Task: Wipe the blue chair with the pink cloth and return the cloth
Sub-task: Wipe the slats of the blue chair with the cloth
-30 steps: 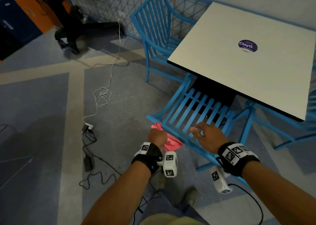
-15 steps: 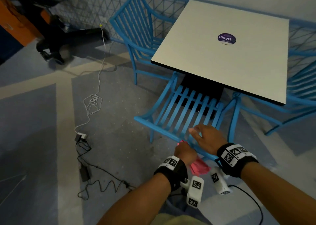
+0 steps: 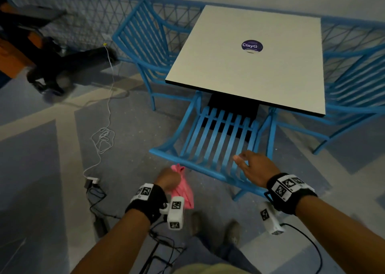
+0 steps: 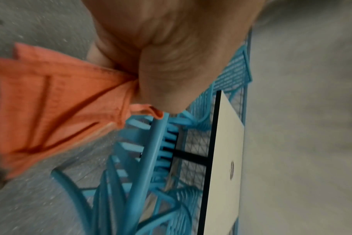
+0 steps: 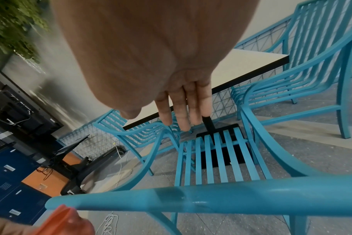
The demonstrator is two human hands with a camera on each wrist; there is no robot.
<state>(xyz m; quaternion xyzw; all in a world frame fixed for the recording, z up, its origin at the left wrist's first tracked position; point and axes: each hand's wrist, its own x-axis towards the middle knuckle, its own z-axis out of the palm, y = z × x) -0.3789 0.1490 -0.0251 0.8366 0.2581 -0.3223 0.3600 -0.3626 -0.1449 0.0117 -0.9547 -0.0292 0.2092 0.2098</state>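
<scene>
Blue chair (image 3: 216, 140), tucked under the white table (image 3: 250, 65), back rail nearest the person. Left hand (image 3: 167, 179), fingers clenched round the bunched pink cloth (image 3: 184, 192), is held just off the rail's left end; the cloth hangs free below the fist. Right hand (image 3: 255, 167), fingers straight and together, is above the slats beside the rail's right end; whether it touches cannot be told.

The table (image 3: 250, 65) hides the blue chair's (image 3: 214, 140) seat front; pink cloth (image 4: 50, 101) blurred.
</scene>
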